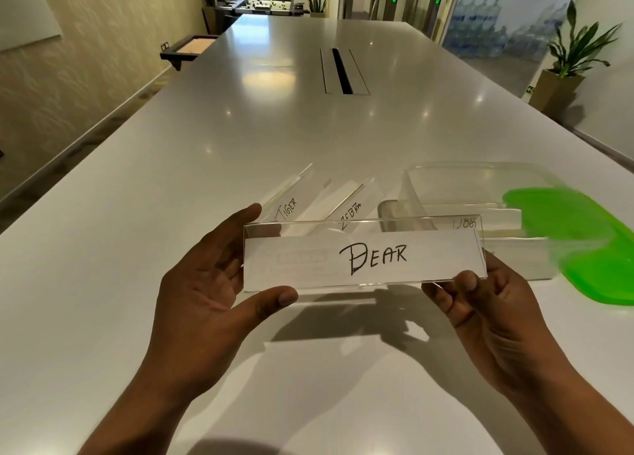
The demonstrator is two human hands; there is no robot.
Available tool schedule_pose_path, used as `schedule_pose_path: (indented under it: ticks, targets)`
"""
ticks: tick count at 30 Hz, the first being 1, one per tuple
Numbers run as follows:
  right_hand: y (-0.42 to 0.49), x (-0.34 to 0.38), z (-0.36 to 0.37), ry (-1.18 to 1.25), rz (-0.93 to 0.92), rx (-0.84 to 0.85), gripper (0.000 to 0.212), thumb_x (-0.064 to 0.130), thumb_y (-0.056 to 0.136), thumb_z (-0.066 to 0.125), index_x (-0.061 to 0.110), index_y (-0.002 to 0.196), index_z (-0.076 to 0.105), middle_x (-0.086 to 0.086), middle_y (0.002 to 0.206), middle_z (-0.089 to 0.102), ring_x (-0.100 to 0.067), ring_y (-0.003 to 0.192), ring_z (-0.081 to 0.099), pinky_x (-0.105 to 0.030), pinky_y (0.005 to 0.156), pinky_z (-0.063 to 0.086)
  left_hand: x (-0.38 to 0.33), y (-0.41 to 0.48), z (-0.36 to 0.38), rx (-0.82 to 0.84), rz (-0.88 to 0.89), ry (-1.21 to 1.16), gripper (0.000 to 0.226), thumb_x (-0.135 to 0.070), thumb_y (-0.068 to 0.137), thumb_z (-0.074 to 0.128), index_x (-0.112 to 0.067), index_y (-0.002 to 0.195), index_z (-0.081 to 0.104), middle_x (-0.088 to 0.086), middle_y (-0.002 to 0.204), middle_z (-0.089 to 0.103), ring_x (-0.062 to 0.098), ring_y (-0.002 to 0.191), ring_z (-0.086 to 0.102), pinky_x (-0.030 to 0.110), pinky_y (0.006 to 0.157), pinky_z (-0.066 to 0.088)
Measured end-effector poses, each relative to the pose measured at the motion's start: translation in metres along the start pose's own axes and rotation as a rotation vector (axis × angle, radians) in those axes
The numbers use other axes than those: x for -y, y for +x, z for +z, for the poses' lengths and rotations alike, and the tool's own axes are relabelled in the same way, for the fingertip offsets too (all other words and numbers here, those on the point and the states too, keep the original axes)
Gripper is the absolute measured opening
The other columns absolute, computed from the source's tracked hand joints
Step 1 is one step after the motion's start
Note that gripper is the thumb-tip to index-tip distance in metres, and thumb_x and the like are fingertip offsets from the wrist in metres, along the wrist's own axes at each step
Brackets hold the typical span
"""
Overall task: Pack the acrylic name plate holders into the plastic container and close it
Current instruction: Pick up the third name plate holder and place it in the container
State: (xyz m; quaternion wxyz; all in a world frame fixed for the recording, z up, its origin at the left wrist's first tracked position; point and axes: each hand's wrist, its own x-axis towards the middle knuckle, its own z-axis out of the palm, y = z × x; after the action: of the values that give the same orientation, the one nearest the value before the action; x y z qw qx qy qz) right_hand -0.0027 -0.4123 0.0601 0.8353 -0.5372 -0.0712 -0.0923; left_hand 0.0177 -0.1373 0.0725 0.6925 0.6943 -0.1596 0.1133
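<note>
while our left hand (206,283) cradles the left end of the acrylic name plate holder marked "dear" (363,257), thumb under its lower edge and fingers up behind its top corner, our right hand (480,303) pinches the lower right corner, thumb on the front face and fingers curled beneath. both hands thus grasp this one holder, which hangs level above the white table (240,128) with its label facing us.

just behind it, two more holders stand on the table, one marked "tiger" (291,197) and one marked "zebra" (353,200), near each other and left of the clear plastic container (480,171). the container sits open behind the held holder's right end. a holder whose label seems to read "dog" (465,223) appears to lie inside it, though we see it only through the acrylic. the green lid (576,241) lies on the table to the container's right.

we judge the step in hand to be loading the "dear" holder, with packing well short of done. the next move calls for carrying it rightward and away from us, turning its length along the container's long side, and lowering it beside the one inside before we let go. the fit looks close.
</note>
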Motion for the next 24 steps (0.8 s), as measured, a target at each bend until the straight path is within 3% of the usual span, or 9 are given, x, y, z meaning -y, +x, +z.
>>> schedule_pose_path:
  ticks: [14,18,20,22,24]
  targets:
    - [-0.002,0.007,0.003,-0.014,0.03,0.01,0.047,0.043,0.053,0.091,0.027,0.094,0.076,0.011,0.064,0.07,-0.003,0.064,0.068,-0.025,0.078,0.056,-0.002,-0.001,0.002,-0.006,0.002,-0.028,0.076,-0.045,0.053,0.09,-0.038,0.123,0.061,0.001,0.127,0.067,0.018,0.122,0.059,0.031,0.091,0.054]
    - [0.004,0.018,0.003,-0.096,0.025,-0.061,0.099,0.046,0.046,0.093,0.016,0.131,0.053,0.01,0.057,0.066,-0.005,0.06,0.067,-0.021,0.071,0.056,-0.003,0.0,0.0,-0.001,0.015,-0.051,0.073,-0.037,0.056,0.09,-0.036,0.123,0.062,0.002,0.127,0.067,0.018,0.122,0.06,0.029,0.09,0.055]
    - [0.011,0.029,-0.001,-0.172,-0.016,-0.096,0.11,0.048,0.046,0.092,0.013,0.138,0.044,0.007,0.073,0.074,-0.008,0.074,0.071,-0.022,0.075,0.057,-0.003,0.0,0.0,-0.001,0.014,-0.044,0.074,-0.04,0.055,0.09,-0.037,0.123,0.061,0.001,0.127,0.066,0.018,0.123,0.059,0.031,0.089,0.055]
    - [0.02,0.044,-0.006,-0.3,-0.084,-0.139,0.096,0.044,0.06,0.082,0.014,0.142,0.041,-0.001,0.107,0.075,-0.022,0.105,0.069,-0.032,0.088,0.055,-0.003,0.0,-0.001,0.001,0.016,-0.033,0.075,-0.043,0.054,0.09,-0.038,0.123,0.061,-0.001,0.126,0.067,0.018,0.122,0.059,0.034,0.088,0.056]
    - [0.025,0.06,-0.005,-0.41,-0.145,-0.157,0.089,0.049,0.065,0.075,0.016,0.141,0.042,-0.004,0.119,0.07,-0.022,0.112,0.065,-0.032,0.091,0.054,-0.002,0.0,0.0,0.008,0.024,-0.03,0.075,-0.043,0.055,0.09,-0.038,0.124,0.061,-0.001,0.126,0.067,0.018,0.122,0.059,0.033,0.088,0.056]
